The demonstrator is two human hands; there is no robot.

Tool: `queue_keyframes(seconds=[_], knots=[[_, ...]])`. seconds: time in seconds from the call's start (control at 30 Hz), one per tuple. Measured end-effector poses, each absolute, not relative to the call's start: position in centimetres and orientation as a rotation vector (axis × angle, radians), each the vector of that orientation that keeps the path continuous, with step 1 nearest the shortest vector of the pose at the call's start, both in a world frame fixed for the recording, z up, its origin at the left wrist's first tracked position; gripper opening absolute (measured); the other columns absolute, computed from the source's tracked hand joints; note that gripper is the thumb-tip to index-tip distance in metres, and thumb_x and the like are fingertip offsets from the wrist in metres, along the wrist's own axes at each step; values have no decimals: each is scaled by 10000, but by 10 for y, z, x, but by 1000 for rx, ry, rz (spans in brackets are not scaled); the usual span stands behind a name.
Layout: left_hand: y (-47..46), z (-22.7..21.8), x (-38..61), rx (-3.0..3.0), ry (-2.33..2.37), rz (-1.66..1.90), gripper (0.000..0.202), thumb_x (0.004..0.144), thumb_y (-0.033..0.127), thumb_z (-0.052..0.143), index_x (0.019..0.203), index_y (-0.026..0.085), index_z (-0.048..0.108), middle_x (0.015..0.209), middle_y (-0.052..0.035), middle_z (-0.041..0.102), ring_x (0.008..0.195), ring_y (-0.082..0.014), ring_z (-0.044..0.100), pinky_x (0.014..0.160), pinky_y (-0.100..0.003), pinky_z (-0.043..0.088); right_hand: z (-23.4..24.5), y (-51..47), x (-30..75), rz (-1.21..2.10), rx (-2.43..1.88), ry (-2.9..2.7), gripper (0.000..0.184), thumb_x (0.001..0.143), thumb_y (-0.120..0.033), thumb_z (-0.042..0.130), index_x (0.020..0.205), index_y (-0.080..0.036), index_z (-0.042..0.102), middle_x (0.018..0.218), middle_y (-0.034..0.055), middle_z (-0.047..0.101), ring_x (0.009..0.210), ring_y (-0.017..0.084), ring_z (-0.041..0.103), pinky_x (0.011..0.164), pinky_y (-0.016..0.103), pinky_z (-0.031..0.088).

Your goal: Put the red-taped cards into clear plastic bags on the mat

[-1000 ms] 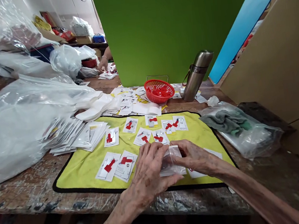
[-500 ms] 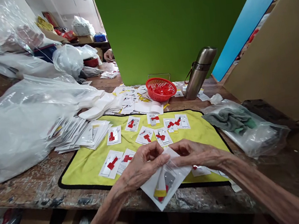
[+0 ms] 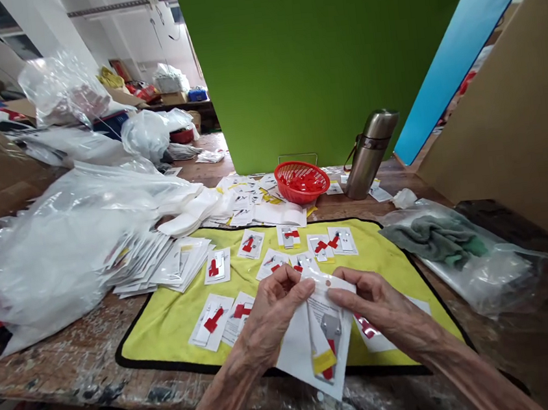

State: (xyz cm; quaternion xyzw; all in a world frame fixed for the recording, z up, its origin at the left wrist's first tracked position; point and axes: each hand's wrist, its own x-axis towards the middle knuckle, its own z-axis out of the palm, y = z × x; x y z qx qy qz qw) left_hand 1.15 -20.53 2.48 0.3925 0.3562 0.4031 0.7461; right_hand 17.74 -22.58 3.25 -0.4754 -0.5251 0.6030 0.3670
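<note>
Between both hands hangs a clear-fronted white packet (image 3: pixel 325 343), held by its top edge over the mat's near side. Inside it show a metal plate, a red piece and a folded slip with a yellow end. My left hand (image 3: pixel 280 309) pinches the packet's top left corner between thumb and finger. Closed on the top right corner is my right hand (image 3: pixel 369 299). Several white cards with red pieces, such as the card (image 3: pixel 211 322) left of my left hand, lie on the yellow mat (image 3: pixel 165 334). Another card (image 3: pixel 373 337) is partly hidden under my right hand.
A red basket (image 3: pixel 302 181) of red pieces and a steel flask (image 3: pixel 371 155) stand behind the mat. Left lie a stack of packets (image 3: pixel 182 263) and a large plastic bag (image 3: pixel 72 246). A grey cloth (image 3: pixel 429 237) on plastic lies right. A green panel (image 3: pixel 327 62) rises behind.
The packet has turned more upright and moved slightly right, its top edge now spread wider between my hands. My right hand has shifted to the corner. The view has tilted up a little.
</note>
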Motion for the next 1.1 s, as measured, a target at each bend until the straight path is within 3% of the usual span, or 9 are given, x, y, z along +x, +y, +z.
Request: queue_keyframes(seconds=[0.2,0.3,0.37,0.47,0.57,0.63,0.83,0.97,1.1], knots=[[-153,31,23,1359,882,772,334,804,476,554,710,155,541,694,-15,607,643,-120,560,640,-249,454,37,-208,221,1452,-1386,-1249,420,712,-514,693,941,-170,621,822,47,680,777,200,630,668,277,511],[-91,29,26,1806,1366,761,248,882,349,443,877,158,599,841,-47,649,801,-173,604,728,-294,471,47,-183,268,1270,-1595,-1215,493,691,-565,672,1007,-190,622,823,59,709,811,254,657,652,327,537],[-53,22,28,1844,1575,795,199,881,225,417,915,150,598,958,-102,635,976,-234,568,844,-368,433,48,-166,300,1204,-1694,-1444,425,716,-566,634,899,-183,647,846,80,712,845,277,661,709,364,542],[-16,4,31,1903,1801,792,179,839,187,503,999,160,579,1136,-149,576,1176,-306,450,954,-441,348,38,-150,333,682,-1856,-1840,414,733,-582,539,795,-188,650,831,110,698,819,313,653,723,441,528],[0,-12,30,1981,1884,718,169,821,175,539,985,174,580,1146,-140,576,1165,-298,463,930,-413,367,25,-146,342,32,-1848,-1971,409,764,-526,474,914,-184,638,997,159,661,938,344,614,811,503,486],[4,-15,27,2030,1907,671,130,839,168,512,943,181,587,1094,-123,601,1098,-269,513,872,-371,400,22,-149,333,-101,-1792,-1972,387,796,-481,440,965,-182,617,1045,161,640,977,329,601,834,486,481],[-22,10,25,2214,1914,682,106,870,203,474,828,186,571,916,-82,632,911,-231,566,818,-356,395,37,-155,250,344,-1602,-1874,284,841,-442,445,899,-208,594,919,83,646,824,226,617,761,389,498],[-69,27,29,2388,1836,771,112,878,225,476,792,201,544,885,-59,619,913,-227,542,846,-367,368,34,-138,186,827,-1451,-1570,469,782,-497,543,1119,-172,513,990,87,627,807,193,605,653,306,493],[-107,32,28,2395,1724,1027,106,842,204,510,737,195,519,800,-43,599,822,-212,536,776,-352,386,23,-130,162,1016,-1402,-1464,287,793,-419,469,791,-154,579,664,13,570,594,142,531,540,256,417]])
